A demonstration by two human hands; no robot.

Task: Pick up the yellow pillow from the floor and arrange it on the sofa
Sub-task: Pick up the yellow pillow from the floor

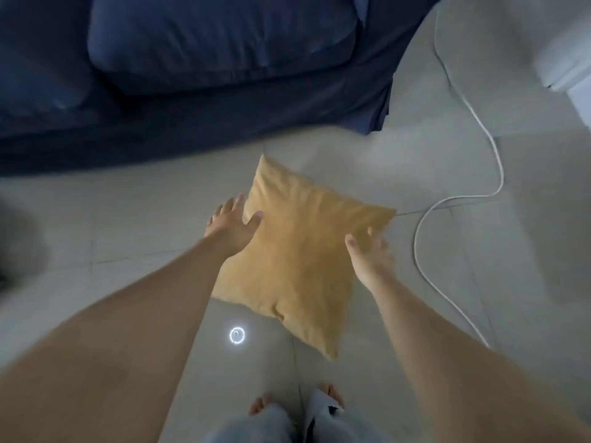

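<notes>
A square yellow pillow (303, 251) lies flat on the grey tiled floor in front of a dark blue sofa (208, 59). My left hand (232, 222) hovers at the pillow's left edge with its fingers spread, the thumb over the fabric. My right hand (369, 251) is over the pillow's right side, fingers apart and slightly curled. Neither hand has closed around the pillow. The sofa's seat cushion fills the top of the view.
A white cable (447, 203) snakes across the floor to the right of the pillow. A white object (569, 59) stands at the top right. My bare feet (294, 401) show at the bottom. A dark blurred shape (16, 244) sits at the left edge.
</notes>
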